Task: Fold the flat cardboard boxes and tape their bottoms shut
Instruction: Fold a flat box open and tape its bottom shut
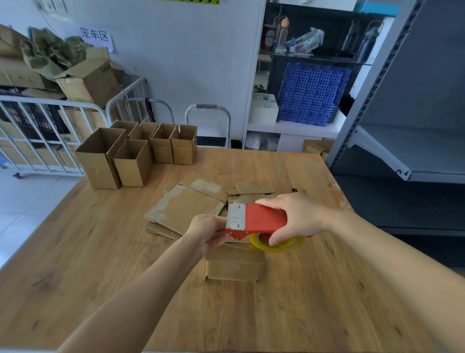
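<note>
Gripping the tape dispenser (261,218) in my right hand (297,216), left hand (206,229) curled, on what I cannot tell, beside its teeth, I risk a nicked finger.

Colour log, bench view: red, brown, blue and grey.

Tape dispenser (261,218) bright red, with a silver-grey toothed plate (236,216); tape roll (276,244) translucent yellow. Box (235,264) plain kraft brown. Flat cardboard (186,206) the same brown, with paler glossy strips of old tape. Open boxes (136,161) brown, unprinted. Table (100,252) warm orange-brown wood with dark grain streaks. Grid panel (312,93) blue, in a regular pattern of small square holes. Shelving (415,141) grey. Wall sign (94,35) white with dark characters. Cloth (50,53) mottled olive green. Cart rails (37,126) white. Wall strip (186,1) yellow with black diagonal stripes.
</note>
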A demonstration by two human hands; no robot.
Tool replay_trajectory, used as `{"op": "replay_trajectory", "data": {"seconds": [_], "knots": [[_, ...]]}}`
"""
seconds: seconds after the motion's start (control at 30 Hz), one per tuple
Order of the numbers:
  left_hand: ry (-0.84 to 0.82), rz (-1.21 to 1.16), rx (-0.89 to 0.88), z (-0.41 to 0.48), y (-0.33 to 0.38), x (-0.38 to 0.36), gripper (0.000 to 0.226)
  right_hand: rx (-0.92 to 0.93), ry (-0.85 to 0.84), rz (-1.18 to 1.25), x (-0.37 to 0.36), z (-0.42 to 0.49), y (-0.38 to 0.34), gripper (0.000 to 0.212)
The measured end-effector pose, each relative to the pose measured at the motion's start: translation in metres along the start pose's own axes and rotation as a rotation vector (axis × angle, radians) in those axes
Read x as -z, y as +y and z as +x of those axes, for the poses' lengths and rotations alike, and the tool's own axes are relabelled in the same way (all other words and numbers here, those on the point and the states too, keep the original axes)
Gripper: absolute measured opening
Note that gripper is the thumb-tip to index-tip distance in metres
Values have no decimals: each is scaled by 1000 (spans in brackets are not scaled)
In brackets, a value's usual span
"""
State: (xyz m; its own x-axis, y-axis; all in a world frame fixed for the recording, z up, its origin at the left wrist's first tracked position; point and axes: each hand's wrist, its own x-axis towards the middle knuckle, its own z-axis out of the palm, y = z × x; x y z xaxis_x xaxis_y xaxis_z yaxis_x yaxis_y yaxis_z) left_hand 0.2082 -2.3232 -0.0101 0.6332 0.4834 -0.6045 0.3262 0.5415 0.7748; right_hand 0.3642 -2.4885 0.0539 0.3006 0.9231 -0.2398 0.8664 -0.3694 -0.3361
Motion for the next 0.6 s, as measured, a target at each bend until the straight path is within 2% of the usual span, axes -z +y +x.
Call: {"op": "replay_trajectory", "data": {"seconds": [0.23,0.37,0.6], "knots": [[118,-117,70,7,-16,44,7,-33,-18,5,22,-18,16,98],[61,-73,17,4,-18,46,8,-68,-108,-118,11,-21,23,86],[69,1,-24,-1,-11,49,8,-72,-139,-128,-7,-19,27,86]]}}
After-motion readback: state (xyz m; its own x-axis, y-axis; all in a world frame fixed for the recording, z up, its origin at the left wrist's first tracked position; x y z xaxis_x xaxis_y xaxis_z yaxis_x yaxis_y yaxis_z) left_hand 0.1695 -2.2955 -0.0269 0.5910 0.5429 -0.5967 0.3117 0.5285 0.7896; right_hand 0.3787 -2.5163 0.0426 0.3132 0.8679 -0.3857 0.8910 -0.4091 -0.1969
